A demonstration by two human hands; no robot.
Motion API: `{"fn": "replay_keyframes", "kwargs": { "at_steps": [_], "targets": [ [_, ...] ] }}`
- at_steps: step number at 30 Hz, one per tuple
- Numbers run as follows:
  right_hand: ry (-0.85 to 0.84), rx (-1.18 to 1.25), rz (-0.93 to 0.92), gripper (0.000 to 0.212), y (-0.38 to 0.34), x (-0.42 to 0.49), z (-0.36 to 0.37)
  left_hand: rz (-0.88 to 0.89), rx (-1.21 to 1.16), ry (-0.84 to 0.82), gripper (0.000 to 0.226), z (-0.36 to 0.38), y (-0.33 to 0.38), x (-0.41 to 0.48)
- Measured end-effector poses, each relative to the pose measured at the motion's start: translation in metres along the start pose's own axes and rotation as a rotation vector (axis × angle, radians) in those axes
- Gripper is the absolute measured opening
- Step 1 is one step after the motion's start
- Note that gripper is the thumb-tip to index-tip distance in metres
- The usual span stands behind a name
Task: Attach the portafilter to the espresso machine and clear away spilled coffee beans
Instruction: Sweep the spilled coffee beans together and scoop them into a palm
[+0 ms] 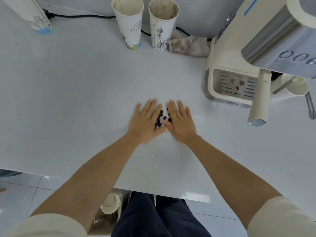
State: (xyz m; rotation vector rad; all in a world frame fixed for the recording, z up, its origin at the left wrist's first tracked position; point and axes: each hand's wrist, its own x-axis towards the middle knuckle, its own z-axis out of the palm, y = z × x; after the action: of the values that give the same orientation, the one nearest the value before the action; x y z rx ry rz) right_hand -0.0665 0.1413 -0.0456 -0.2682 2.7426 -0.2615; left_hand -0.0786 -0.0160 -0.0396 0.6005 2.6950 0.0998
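Several dark coffee beans (pixel 162 117) lie in a small pile on the white counter (pixel 85 93). My left hand (pixel 147 120) lies flat on the pile's left side and my right hand (pixel 179 122) flat on its right, fingers spread, thumbs nearly touching below the beans. Neither hand holds anything. The cream espresso machine (pixel 239 71) stands at the right. The portafilter's cream handle (pixel 259 100) sticks out from under the machine's head toward me, over the drip tray (pixel 234 84).
Two tall printed paper cups (pixel 129 23) (pixel 162 26) stand at the back, a crumpled cloth (pixel 189 44) beside them. A third cup (pixel 32 16) is at back left. A white cup (pixel 294 86) and a fork (pixel 310 106) sit right of the machine. The counter's front edge (pixel 153 194) is near me.
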Motion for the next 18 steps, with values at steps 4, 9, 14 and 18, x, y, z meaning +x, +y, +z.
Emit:
{"fn": "replay_keyframes", "kwargs": {
  "at_steps": [4,9,14,18],
  "targets": [
    [-0.015,0.006,-0.058,0.097,-0.007,-0.005,0.001,0.020,0.015,-0.030,0.092,0.005,0.006,-0.006],
    [-0.043,0.014,-0.098,0.105,-0.018,-0.013,0.006,-0.003,-0.004,-0.070,0.092,0.003,0.014,-0.015],
    [-0.087,0.084,-0.103,0.087,-0.021,-0.018,-0.001,-0.036,-0.049,-0.118,0.095,-0.001,0.013,-0.021],
    [-0.031,0.275,-0.066,0.075,-0.012,-0.023,-0.014,-0.138,-0.307,-0.077,0.099,-0.007,0.005,-0.031]
  ]
}}
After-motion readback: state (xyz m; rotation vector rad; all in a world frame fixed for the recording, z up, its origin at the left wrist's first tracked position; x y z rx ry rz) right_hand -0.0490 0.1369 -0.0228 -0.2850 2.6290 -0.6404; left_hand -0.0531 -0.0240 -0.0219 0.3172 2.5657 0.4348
